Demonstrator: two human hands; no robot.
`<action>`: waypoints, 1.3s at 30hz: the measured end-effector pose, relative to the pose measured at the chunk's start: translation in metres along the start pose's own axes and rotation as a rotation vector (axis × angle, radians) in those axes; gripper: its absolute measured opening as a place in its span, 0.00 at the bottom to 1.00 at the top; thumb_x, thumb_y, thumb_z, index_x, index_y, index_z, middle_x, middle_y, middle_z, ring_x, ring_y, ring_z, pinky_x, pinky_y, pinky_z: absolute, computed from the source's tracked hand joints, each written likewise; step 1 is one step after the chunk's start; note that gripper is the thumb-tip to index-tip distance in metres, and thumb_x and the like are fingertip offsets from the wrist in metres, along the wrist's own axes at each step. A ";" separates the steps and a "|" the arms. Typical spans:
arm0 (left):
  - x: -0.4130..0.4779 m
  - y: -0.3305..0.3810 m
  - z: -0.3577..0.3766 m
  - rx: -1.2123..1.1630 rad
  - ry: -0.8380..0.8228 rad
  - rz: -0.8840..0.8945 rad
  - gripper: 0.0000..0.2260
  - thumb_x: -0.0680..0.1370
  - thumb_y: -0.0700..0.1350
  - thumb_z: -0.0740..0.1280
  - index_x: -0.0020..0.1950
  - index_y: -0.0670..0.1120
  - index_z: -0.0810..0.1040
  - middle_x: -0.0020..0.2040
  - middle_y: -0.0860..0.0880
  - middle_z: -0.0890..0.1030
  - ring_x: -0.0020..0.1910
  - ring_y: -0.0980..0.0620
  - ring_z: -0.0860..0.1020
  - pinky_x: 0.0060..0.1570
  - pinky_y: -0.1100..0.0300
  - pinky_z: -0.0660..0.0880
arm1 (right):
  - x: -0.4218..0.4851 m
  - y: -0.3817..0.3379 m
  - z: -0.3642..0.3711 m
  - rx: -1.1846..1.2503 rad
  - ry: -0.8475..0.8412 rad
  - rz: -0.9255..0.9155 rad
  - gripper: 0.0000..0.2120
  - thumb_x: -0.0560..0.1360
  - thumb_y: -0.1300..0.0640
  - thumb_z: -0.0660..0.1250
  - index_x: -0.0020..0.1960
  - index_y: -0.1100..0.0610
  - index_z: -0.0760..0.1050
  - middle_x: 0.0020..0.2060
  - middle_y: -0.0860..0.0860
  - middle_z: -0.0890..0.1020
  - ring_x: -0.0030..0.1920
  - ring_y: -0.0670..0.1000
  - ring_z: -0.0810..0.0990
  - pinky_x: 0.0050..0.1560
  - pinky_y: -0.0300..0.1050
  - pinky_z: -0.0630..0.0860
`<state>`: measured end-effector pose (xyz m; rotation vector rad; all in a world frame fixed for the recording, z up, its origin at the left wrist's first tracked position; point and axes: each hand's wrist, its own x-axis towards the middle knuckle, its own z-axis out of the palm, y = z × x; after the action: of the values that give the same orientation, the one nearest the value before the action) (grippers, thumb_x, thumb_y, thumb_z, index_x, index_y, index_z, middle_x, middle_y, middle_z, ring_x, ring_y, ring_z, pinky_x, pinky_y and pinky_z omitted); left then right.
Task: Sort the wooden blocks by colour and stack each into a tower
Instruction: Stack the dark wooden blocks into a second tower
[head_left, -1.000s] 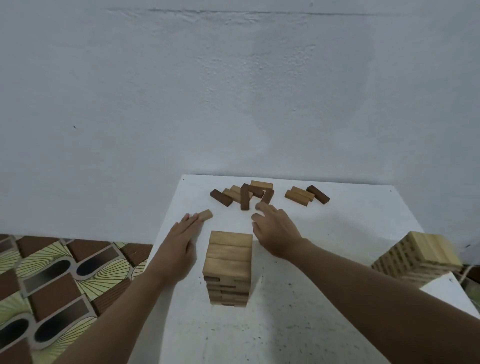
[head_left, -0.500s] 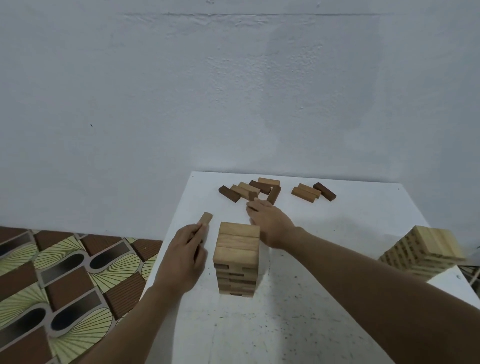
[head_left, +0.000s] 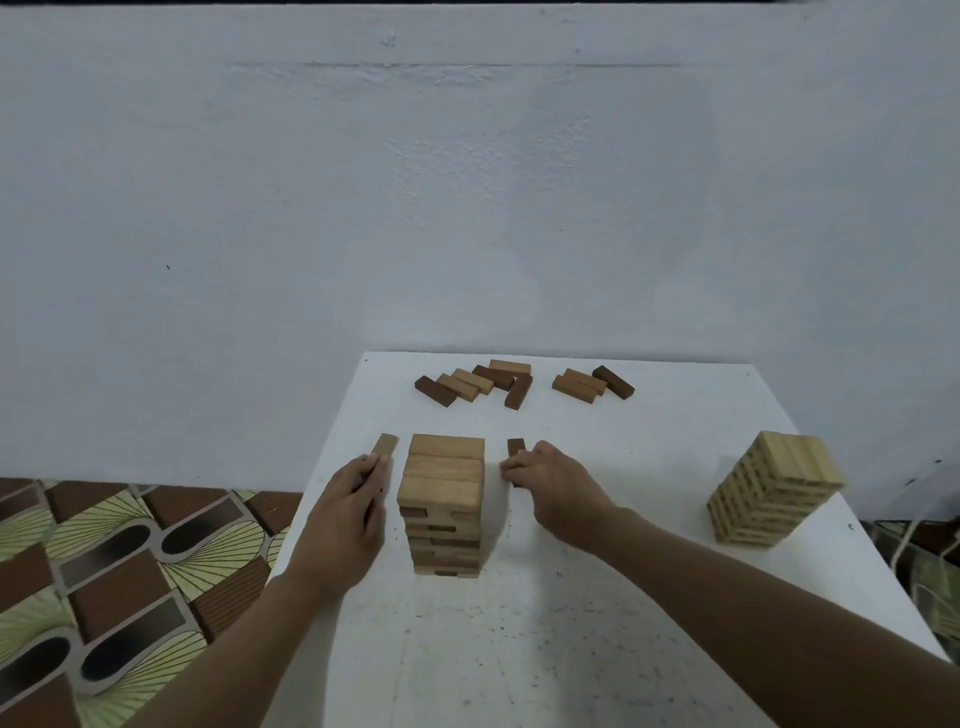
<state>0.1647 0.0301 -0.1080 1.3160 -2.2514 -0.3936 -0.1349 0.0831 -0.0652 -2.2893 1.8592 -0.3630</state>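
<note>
- On the white table (head_left: 519, 649), a brown tower (head_left: 444, 499) stands near the middle.
- Just left of it, the left hand (head_left: 345, 512) curls its fingers round a tan block (head_left: 385, 446).
- Just right of it, the right hand (head_left: 558, 483) pinches a dark block (head_left: 516, 447).
- A pale tower (head_left: 774, 491) stands at the right edge.
- Loose blocks (head_left: 478, 384) lie along the far edge.

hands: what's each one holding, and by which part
The left hand holds a light block by its near end; the right hand holds a dark block likewise, far ends sticking out.
</note>
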 end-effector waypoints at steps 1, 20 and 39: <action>-0.005 0.001 -0.001 0.000 0.008 0.001 0.23 0.81 0.46 0.57 0.77 0.44 0.71 0.75 0.45 0.70 0.74 0.47 0.69 0.73 0.50 0.68 | -0.006 -0.001 -0.001 -0.005 0.003 0.002 0.27 0.77 0.73 0.57 0.71 0.55 0.74 0.68 0.47 0.77 0.61 0.48 0.70 0.54 0.34 0.63; -0.140 0.058 -0.020 -0.023 0.081 -0.046 0.17 0.82 0.43 0.63 0.71 0.45 0.78 0.66 0.52 0.77 0.63 0.52 0.78 0.63 0.59 0.76 | -0.123 -0.033 -0.001 0.082 0.089 -0.142 0.11 0.80 0.51 0.64 0.55 0.55 0.82 0.59 0.48 0.80 0.56 0.49 0.75 0.57 0.41 0.72; -0.164 0.067 -0.040 -0.307 -0.118 0.061 0.19 0.74 0.47 0.76 0.64 0.57 0.82 0.56 0.61 0.76 0.59 0.57 0.78 0.57 0.69 0.73 | -0.135 -0.042 0.006 0.205 0.001 -0.126 0.16 0.79 0.57 0.67 0.66 0.55 0.78 0.61 0.46 0.77 0.62 0.44 0.70 0.63 0.34 0.64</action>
<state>0.2055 0.2056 -0.0869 1.0877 -2.2099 -0.7776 -0.1201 0.2233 -0.0706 -2.2708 1.5992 -0.5452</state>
